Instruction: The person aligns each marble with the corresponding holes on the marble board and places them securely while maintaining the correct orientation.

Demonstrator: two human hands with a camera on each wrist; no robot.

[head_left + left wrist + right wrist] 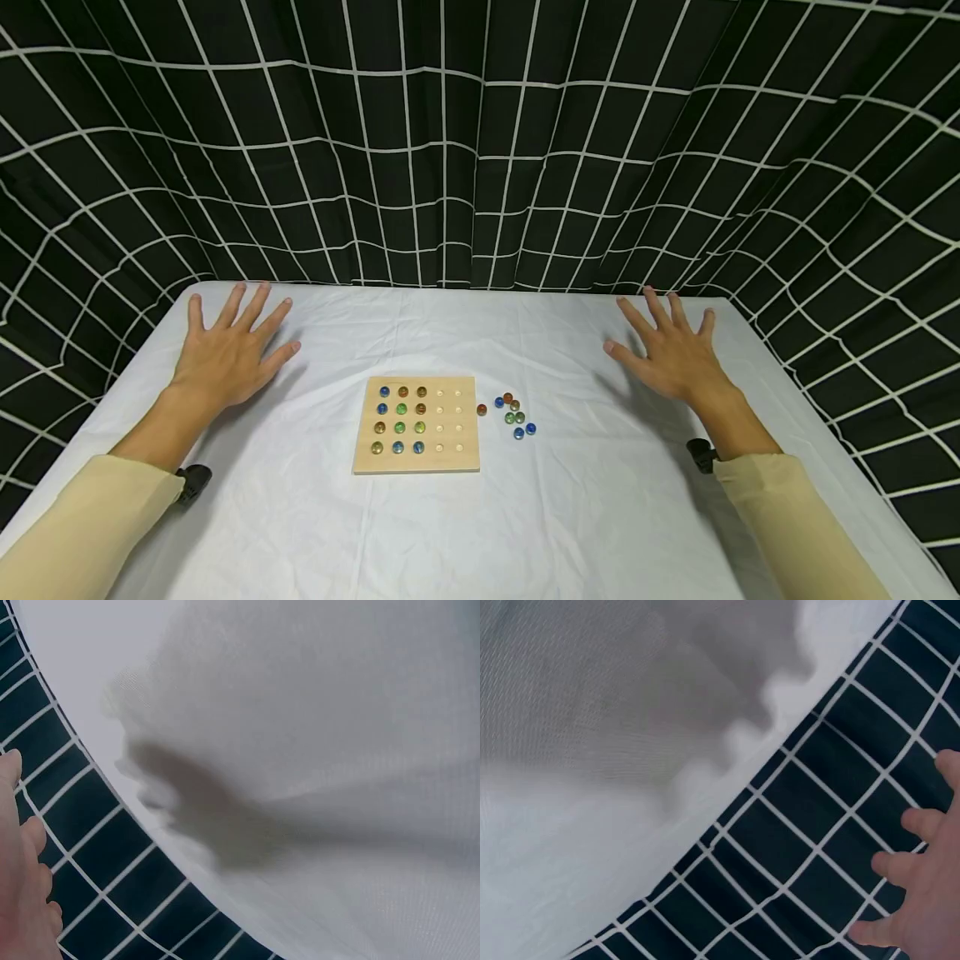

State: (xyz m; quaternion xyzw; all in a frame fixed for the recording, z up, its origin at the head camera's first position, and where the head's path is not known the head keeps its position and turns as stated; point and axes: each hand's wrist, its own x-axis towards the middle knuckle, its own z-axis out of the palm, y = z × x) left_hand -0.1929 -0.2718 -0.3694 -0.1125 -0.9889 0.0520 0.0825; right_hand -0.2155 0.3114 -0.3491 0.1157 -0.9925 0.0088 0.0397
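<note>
My left hand (225,358) is over the far left of the table, fingers straight and spread, holding nothing. On the far right, my right hand (671,350) is spread the same way, also with nothing in it. Between them, nearer the left hand, lies a light wooden board (450,460) with rows of shallow holes. Glass marbles fill its three left columns, among them a blue marble (385,391) and a green marble (400,427); the two right columns hold none. Several loose marbles lie right of the board, including a blue marble (531,429) and a red-brown marble (482,409) at its edge.
A white cloth (600,517) covers the table, with soft creases. Black curtain with a white grid (465,167) stands behind the table and along both sides. Each wrist wears a small black device, one at the left cuff (195,482) and one at the right (702,455).
</note>
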